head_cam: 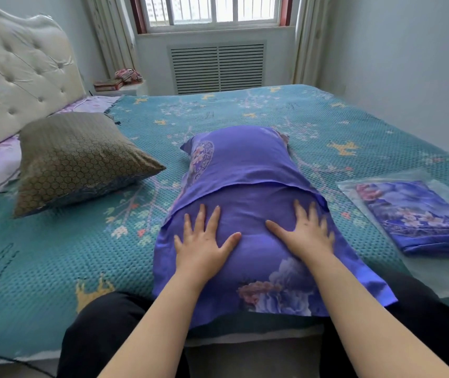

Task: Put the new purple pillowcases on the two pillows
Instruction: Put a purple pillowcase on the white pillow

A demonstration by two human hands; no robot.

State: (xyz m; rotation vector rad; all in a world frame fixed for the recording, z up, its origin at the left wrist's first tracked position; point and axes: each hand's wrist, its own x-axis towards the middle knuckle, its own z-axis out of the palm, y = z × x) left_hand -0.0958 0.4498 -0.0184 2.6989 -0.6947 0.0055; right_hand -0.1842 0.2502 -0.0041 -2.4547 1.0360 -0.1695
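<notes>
Brown pillow [81,159]: well off to the left of the left hand [204,244], propped near the headboard [19,69], no purple on it. Judgement: this one is the second job, parked out of the way until the first is done.

Left hand: flat, fingers spread, palm down on the purple pillowcase [245,222]. Grasping nothing, just pressing. It sits on the left half of the bulge, just below the fabric fold that crosses the case.

Purple pillowcase: lies lengthwise under and beyond both hands, far end pointing at the window [212,9], near end hanging over the bed edge toward the person's knees. The pillow inside is not directly visible; the rounded swell says it fills the case. Overlapping flap edge sits just past the fingertips, so the opening looks tucked. Probably smoothing or seating the filling, near the end of pillow one.

Right hand [305,233]: same state, open and flat, fingers splayed, pushing on the right half of the bulge. Nothing gripped. Hands are apart, one each side of the centre line, which spreads the load evenly.

Clear plastic packet [419,211]: to the right of the right hand, apart from the pillowcase, flat on the bedspread [245,110]. Holds folded purple floral fabric, likely the second pillowcase, not yet unpacked. Cannot tell if the packet is sealed.
</notes>
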